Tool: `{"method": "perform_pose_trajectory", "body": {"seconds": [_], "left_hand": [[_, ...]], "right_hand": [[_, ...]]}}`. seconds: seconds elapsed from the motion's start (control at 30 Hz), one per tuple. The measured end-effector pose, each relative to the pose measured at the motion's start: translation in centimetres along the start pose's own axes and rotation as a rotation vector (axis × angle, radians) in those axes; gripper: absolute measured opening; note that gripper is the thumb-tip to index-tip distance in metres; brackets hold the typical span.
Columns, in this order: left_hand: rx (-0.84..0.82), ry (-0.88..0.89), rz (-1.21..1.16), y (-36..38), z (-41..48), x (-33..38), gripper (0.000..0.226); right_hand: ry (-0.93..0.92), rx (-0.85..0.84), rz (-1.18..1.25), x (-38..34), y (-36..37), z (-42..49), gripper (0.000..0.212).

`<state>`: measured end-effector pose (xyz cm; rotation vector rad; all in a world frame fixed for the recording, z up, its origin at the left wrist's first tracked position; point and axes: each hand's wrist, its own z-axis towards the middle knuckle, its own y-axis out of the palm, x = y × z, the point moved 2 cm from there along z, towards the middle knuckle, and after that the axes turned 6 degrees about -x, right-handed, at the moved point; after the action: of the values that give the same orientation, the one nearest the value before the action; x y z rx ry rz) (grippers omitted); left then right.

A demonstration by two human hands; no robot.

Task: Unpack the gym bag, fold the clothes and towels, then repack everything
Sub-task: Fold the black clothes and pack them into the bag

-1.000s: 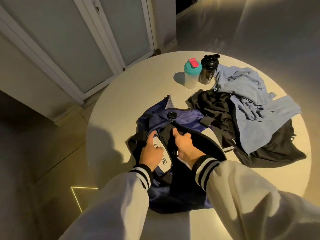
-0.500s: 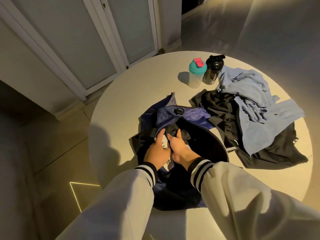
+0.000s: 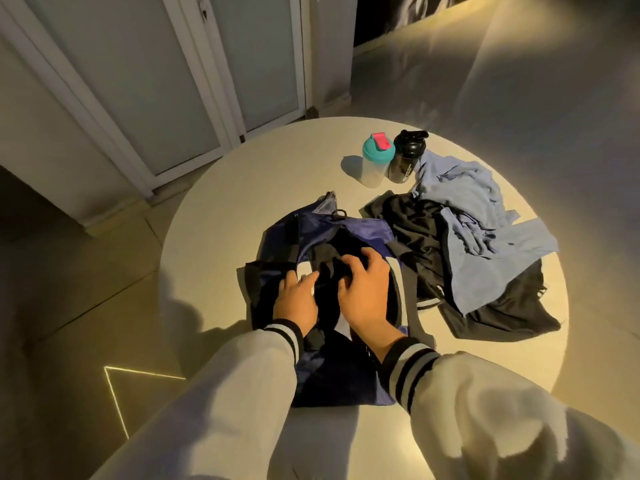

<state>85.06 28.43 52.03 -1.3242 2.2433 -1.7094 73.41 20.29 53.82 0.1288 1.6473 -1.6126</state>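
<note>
A navy gym bag [image 3: 349, 233] with black trim lies open on the round table [image 3: 263, 174], its mouth facing up. My left hand [image 3: 296, 299] rests on the bag's left edge, fingers curled over the rim. My right hand [image 3: 363, 289] reaches over the opening with fingers curled around dark fabric at the mouth. To the right lies a crumpled black garment [image 3: 412, 230] with a light blue garment [image 3: 485, 237] heaped on top of it.
A clear shaker bottle with a teal lid [image 3: 375, 161] and a black bottle [image 3: 407, 157] stand together at the table's far side. White doors [image 3: 138, 81] and tiled floor lie to the left, beyond the table edge.
Both hands have risen out of the bag's opening. My right hand has spread over the mouth and taken dark fabric; my left hand has shifted onto the left rim.
</note>
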Motion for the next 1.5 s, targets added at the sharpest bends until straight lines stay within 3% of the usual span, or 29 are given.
{"method": "perform_pose_trajectory", "body": {"seconds": [0.1, 0.17, 0.23, 0.3, 0.53, 0.67, 0.73, 0.8, 0.87, 1.0, 1.07, 1.3, 1.37, 1.43, 1.5], "left_hand": [[0.072, 0.003, 0.004, -2.0, 0.3, 0.0, 0.062], [0.101, 0.01, -0.001, -3.3, 0.7, -0.2, 0.06], [0.118, 0.033, 0.011, -4.2, 0.9, -0.3, 0.058], [0.141, 0.067, 0.017, -4.9, 1.2, -0.6, 0.059], [0.179, 0.11, 0.006, -6.4, 2.8, -1.7, 0.06], [0.176, 0.119, -0.036, -7.2, 3.3, -2.7, 0.059], [0.187, 0.098, -0.061, -7.6, 3.7, -3.2, 0.052], [0.247, 0.051, -0.025, -7.5, 3.5, -3.9, 0.043], [0.274, 0.022, 0.007, -6.5, 2.7, -4.4, 0.034], [0.089, 0.014, -0.153, -3.2, 1.6, -3.7, 0.031], [0.015, -0.028, -0.207, -2.1, 1.6, -3.1, 0.038], [0.069, -0.028, -0.142, -0.7, 2.2, -3.2, 0.052], [0.155, -0.071, -0.16, -1.3, 2.4, -3.7, 0.053], [0.222, -0.05, -0.124, -1.7, 2.2, -3.4, 0.053], [0.236, 0.003, -0.109, -1.6, 1.9, -2.4, 0.052]], "right_hand": [[-0.068, 0.035, -0.118, -0.4, -1.0, 0.6, 0.047], [0.146, -0.14, -0.205, 0.3, -1.3, 1.2, 0.049], [0.459, -0.447, -0.155, 1.4, -1.1, 1.3, 0.052], [0.547, -0.603, 0.008, 1.8, -0.3, 1.1, 0.058], [0.531, -0.477, 0.728, -1.7, 4.2, 1.4, 0.062], [0.647, -0.513, 1.354, -5.0, 6.3, 1.3, 0.055], [0.669, -0.544, 1.463, -6.3, 7.7, 1.2, 0.057], [0.674, -0.534, 1.362, -6.8, 9.0, 1.2, 0.052], [0.621, -0.387, 1.089, -6.3, 8.7, 1.3, 0.039], [0.544, -0.048, 0.665, -2.8, 6.2, 1.5, 0.032], [0.561, -0.077, 0.526, -0.6, 6.1, 1.6, 0.037], [0.788, -0.509, 1.077, -0.4, 8.0, 0.5, 0.04], [0.788, -0.574, 1.124, -1.0, 7.9, 0.5, 0.043], [0.761, -0.611, 1.11, -1.4, 8.0, 0.6, 0.032], [0.732, -0.572, 1.056, -1.6, 7.9, 0.6, 0.032]]}}
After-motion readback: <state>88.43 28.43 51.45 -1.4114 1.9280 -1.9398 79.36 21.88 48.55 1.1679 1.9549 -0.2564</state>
